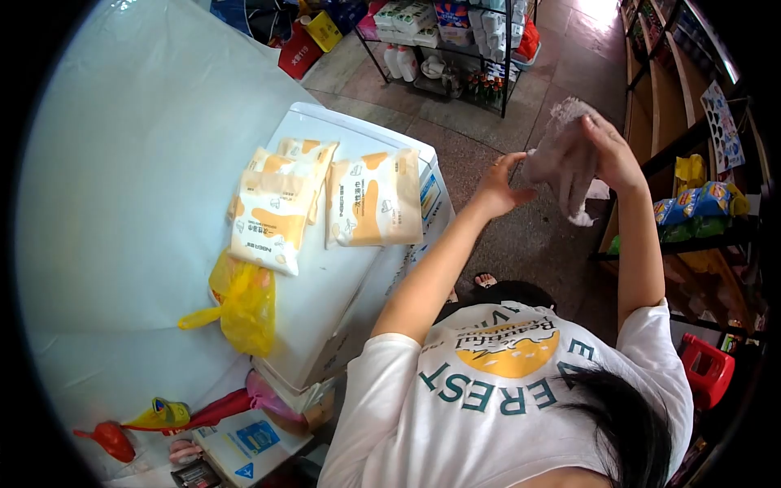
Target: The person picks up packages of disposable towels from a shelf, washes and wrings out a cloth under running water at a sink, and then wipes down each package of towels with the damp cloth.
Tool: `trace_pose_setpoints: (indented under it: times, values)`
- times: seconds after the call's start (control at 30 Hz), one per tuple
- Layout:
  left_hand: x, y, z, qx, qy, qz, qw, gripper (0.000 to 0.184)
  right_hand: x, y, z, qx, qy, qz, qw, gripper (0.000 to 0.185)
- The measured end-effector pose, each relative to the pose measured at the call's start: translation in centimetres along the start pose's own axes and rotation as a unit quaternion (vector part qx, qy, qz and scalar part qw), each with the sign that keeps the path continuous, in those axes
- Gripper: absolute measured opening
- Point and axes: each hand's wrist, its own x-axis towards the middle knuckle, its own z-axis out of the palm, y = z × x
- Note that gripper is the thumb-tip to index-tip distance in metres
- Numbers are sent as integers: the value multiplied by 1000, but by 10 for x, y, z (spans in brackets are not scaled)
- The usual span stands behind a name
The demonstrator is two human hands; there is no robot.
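Observation:
A crumpled greyish cloth [563, 167] hangs in the air above the floor, in front of my body. My right hand [616, 154] grips its upper right side, with the fingers bent over the fabric. At the cloth's left edge is my left hand [499, 191], its thumb and fingers apart in a curve. The fingertips come close to the fabric; I cannot tell whether they touch it.
To the left, a white chest-like top [333, 285] bears several soft packs [376, 199] and a knotted yellow plastic bag [250, 305]. A stocked rack [443, 49] stands ahead. Shelves with snack bags [691, 203] line the right, near a red plastic container [706, 370].

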Motion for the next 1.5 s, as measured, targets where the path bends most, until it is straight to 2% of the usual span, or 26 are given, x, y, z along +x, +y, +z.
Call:
trace_pose_setpoints:
  times: [0.03,0.1,0.2,0.23,0.27,0.33,0.4,0.6,0.67,0.73,0.8,0.87,0.93,0.97,1.0,1.07,1.13,1.2,1.23,1.27,1.3,1.33,1.4,1.43,1.47,1.5]
  values:
    - [4,-8,9,0,1,-1,1000,69,2,-6,-1,68,-34,-19,997,41]
    - [6,-22,17,-25,99,174,979,71,0,-26,3,120,-78,-71,987,41]
    - [4,-13,10,-126,177,86,972,59,0,-32,-17,146,-79,-88,982,42]
    - [3,-12,6,-124,182,82,972,59,-2,-27,-21,95,69,-83,990,44]
    - [0,-13,-1,-35,173,78,981,51,-2,-24,-26,89,149,-75,982,45]
    - [-12,-19,-18,67,182,52,980,43,3,-14,-58,105,63,-89,988,49]
    - [-23,-19,-29,-61,160,20,985,33,1,-22,-52,40,12,-100,994,53]
    - [-48,-10,-79,31,150,-20,988,33,12,2,-88,-15,49,-59,997,51]
    - [-49,-7,-86,67,154,-35,985,38,19,6,-92,-166,54,-64,983,40]
    - [-42,-15,-92,81,118,-45,989,40,31,-4,-86,-177,7,-35,984,29]
    - [-32,-23,-95,179,91,63,978,34,38,-9,-83,-297,-6,-59,953,24]
    - [-19,-26,-99,167,78,86,979,33,40,-21,-70,-281,-50,-54,957,28]
    - [-4,-29,-101,-81,33,-67,994,34,40,-28,-59,-296,54,-39,953,35]
    - [-1,-30,-102,-81,33,-66,994,34,49,-8,-90,-259,103,-43,959,46]
    - [1,-27,-105,-150,26,-96,984,41,51,-8,-87,-259,104,-44,959,46]
    - [6,-20,-111,-288,12,-155,945,54,52,-9,-78,-342,119,1,932,55]
    - [30,-38,-103,-297,-7,-165,940,59,56,-4,-67,-322,124,-5,939,60]
    - [43,-38,-95,-524,47,-91,845,59,60,0,-52,-309,128,-42,942,59]
    - [55,-43,-88,-578,60,-40,813,59,49,0,-22,-278,81,-108,951,55]
    - [54,-27,-86,-642,86,-31,762,58,29,-2,-8,-255,-39,-92,962,54]
    - [35,9,-95,-652,94,-18,752,56,3,-3,18,-161,-185,-120,962,52]
    - [17,42,-108,-660,100,-4,744,55,6,-36,37,-228,-363,-48,902,50]
    - [15,51,-113,-582,116,53,803,53,19,7,13,-221,-189,-44,956,59]
    - [16,54,-113,-540,120,66,830,52,31,45,0,-132,-49,-32,990,57]
    - [20,54,-106,-504,125,97,849,41,40,71,9,133,-35,-11,991,52]
    - [28,47,-91,-281,143,133,940,43,37,75,35,255,-16,40,966,48]
